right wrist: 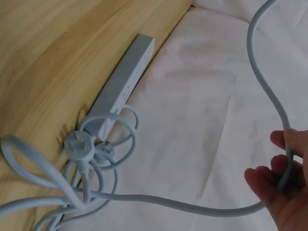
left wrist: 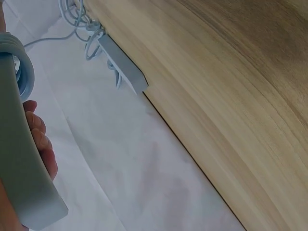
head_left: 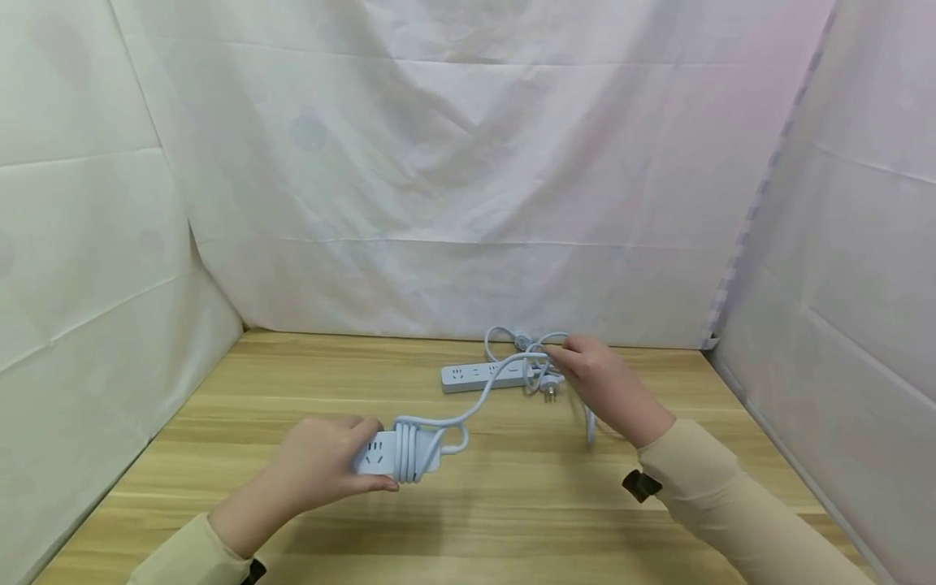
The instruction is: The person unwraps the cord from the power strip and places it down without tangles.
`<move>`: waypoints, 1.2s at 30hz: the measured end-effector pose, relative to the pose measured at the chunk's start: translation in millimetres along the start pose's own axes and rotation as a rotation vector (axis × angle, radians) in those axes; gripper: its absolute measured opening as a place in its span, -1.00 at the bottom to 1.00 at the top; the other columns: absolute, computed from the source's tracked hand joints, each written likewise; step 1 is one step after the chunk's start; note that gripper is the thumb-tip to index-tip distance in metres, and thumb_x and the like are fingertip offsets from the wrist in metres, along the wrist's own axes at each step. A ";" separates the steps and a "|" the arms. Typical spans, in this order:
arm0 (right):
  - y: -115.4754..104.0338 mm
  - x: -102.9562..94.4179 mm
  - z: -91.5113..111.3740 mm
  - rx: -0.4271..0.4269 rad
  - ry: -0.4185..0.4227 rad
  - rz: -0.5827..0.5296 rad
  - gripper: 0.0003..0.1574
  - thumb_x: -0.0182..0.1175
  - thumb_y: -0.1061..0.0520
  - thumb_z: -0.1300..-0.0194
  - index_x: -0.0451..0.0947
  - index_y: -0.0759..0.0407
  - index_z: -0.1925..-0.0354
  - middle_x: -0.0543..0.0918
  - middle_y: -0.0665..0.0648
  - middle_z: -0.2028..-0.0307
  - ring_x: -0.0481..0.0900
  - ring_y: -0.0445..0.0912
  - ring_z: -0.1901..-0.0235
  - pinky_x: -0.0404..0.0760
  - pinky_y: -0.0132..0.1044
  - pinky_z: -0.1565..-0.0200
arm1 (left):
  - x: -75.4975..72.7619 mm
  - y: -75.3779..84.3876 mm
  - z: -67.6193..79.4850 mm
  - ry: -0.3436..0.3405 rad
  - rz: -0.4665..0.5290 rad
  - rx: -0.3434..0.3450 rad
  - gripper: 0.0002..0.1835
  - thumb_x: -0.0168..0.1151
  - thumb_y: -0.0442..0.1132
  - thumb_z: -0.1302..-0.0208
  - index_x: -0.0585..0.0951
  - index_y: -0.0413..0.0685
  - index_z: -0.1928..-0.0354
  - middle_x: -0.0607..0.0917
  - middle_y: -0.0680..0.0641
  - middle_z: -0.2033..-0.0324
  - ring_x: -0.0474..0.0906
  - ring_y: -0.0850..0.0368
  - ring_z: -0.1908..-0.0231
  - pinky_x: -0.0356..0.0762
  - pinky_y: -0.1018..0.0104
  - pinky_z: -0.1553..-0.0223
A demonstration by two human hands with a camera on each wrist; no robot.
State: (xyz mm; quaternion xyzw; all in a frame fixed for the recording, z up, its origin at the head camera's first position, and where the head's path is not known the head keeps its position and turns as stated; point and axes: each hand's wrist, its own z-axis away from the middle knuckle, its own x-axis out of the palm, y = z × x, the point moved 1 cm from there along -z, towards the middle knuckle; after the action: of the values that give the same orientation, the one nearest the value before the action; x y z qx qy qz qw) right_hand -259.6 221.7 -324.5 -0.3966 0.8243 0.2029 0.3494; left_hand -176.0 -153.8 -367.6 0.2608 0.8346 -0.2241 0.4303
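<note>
My left hand (head_left: 322, 459) grips a white power strip (head_left: 376, 453) at its left end, held above the table. Several turns of white cord (head_left: 406, 455) are wound around the strip's other end. In the left wrist view, the strip's smooth side (left wrist: 26, 159) faces the camera and curled fingers show behind it. From the wraps the cord rises to my right hand (head_left: 603, 382), which stands farther off to the right. The right wrist view shows the cord (right wrist: 192, 206) pinched between thumb and fingers, with a length hanging away in a loose curve.
A second white power strip (head_left: 468, 378) lies near the table's back edge. Beside it are a heap of looped cord (right wrist: 130, 144) and a three-pin plug (right wrist: 78, 145). White cloth (head_left: 439, 162) hangs at the back and both sides of the wooden table (head_left: 292, 382).
</note>
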 end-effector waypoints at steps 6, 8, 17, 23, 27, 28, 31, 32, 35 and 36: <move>2.2 18.4 -8.1 0.032 -0.020 -0.031 -0.72 0.31 0.37 -0.21 0.66 0.28 0.08 0.46 0.07 0.46 0.29 -0.15 0.51 0.38 -0.29 0.48 | 0.1 2.7 -1.6 0.025 0.000 0.035 -0.30 0.33 0.52 0.22 0.57 0.06 0.31 0.49 0.22 0.58 0.25 0.42 0.66 0.17 0.48 0.70; 2.2 24.1 -12.3 0.054 -0.047 -0.048 -0.84 0.28 0.34 -0.26 0.64 0.30 0.16 0.42 0.04 0.49 0.27 -0.17 0.53 0.37 -0.30 0.49 | 0.5 4.0 -2.1 0.033 0.004 0.048 -0.28 0.32 0.53 0.22 0.58 0.05 0.31 0.51 0.21 0.57 0.26 0.41 0.65 0.18 0.48 0.70; -0.7 40.2 -25.9 0.144 -0.180 -0.043 -0.68 0.16 0.28 -0.39 0.58 0.28 -0.09 0.49 0.10 0.35 0.37 -0.14 0.46 0.42 -0.29 0.43 | 3.0 9.3 -6.5 0.075 0.016 0.071 -0.28 0.37 0.50 0.25 0.58 0.03 0.30 0.54 0.19 0.57 0.30 0.39 0.64 0.20 0.47 0.70; -2.9 46.2 -26.2 0.135 -0.177 -0.034 -0.55 0.20 0.25 -0.35 0.51 0.30 -0.19 0.55 0.31 -0.06 0.56 0.13 0.00 0.58 -0.07 0.04 | 4.1 10.6 -8.1 0.081 0.014 0.066 -0.27 0.31 0.54 0.22 0.59 0.04 0.29 0.54 0.20 0.57 0.29 0.40 0.65 0.19 0.47 0.70; -9.4 44.1 -24.1 0.130 -0.197 -0.037 -0.45 0.25 0.20 -0.32 0.45 0.28 -0.26 0.40 0.34 -0.27 0.43 0.19 -0.19 0.53 -0.03 -0.05 | 3.1 11.8 -9.0 0.065 0.023 0.032 -0.29 0.33 0.52 0.23 0.58 0.05 0.30 0.51 0.22 0.59 0.27 0.40 0.66 0.18 0.46 0.70; -12.1 42.8 -23.6 0.117 -0.193 -0.036 -0.44 0.26 0.19 -0.31 0.45 0.27 -0.26 0.40 0.33 -0.27 0.43 0.18 -0.19 0.55 -0.04 -0.03 | 2.8 11.8 -9.4 0.061 0.026 0.023 -0.29 0.34 0.51 0.23 0.58 0.05 0.30 0.50 0.22 0.59 0.27 0.40 0.66 0.17 0.45 0.70; -21.0 39.2 -22.7 0.055 -0.161 -0.048 -0.41 0.30 0.20 -0.27 0.46 0.27 -0.24 0.45 0.31 -0.23 0.46 0.16 -0.16 0.55 -0.03 -0.03 | 2.0 11.9 -11.0 0.059 0.035 -0.004 -0.31 0.33 0.50 0.20 0.57 0.04 0.31 0.50 0.23 0.59 0.28 0.39 0.66 0.18 0.43 0.70; -24.2 38.2 -22.1 0.034 -0.149 -0.055 -0.40 0.31 0.21 -0.24 0.46 0.28 -0.24 0.48 0.30 -0.21 0.48 0.16 -0.14 0.54 -0.03 -0.03 | 2.0 11.8 -11.4 0.057 0.040 -0.013 -0.32 0.33 0.49 0.19 0.56 0.04 0.32 0.50 0.23 0.59 0.27 0.40 0.66 0.18 0.43 0.70; -35.0 35.9 -19.8 -0.017 -0.131 -0.076 -0.38 0.33 0.20 -0.23 0.46 0.26 -0.24 0.53 0.24 -0.15 0.50 0.11 -0.12 0.52 -0.04 -0.06 | 2.0 12.4 -12.1 0.041 0.054 -0.048 -0.35 0.31 0.49 0.15 0.53 0.07 0.36 0.47 0.26 0.61 0.25 0.41 0.67 0.17 0.44 0.70; -38.8 35.3 -19.0 -0.028 -0.129 -0.088 -0.38 0.33 0.19 -0.23 0.46 0.26 -0.24 0.54 0.23 -0.13 0.51 0.09 -0.11 0.53 -0.06 -0.05 | 2.2 12.6 -12.1 0.031 0.059 -0.062 -0.36 0.30 0.49 0.13 0.52 0.08 0.37 0.45 0.28 0.61 0.24 0.42 0.67 0.16 0.44 0.70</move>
State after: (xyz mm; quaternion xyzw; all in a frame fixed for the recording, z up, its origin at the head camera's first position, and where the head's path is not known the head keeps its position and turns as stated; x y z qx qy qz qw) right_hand -252.2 168.5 -340.0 -0.4232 0.7790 0.2242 0.4048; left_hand -176.4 -136.3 -364.8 0.2751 0.8396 -0.1812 0.4319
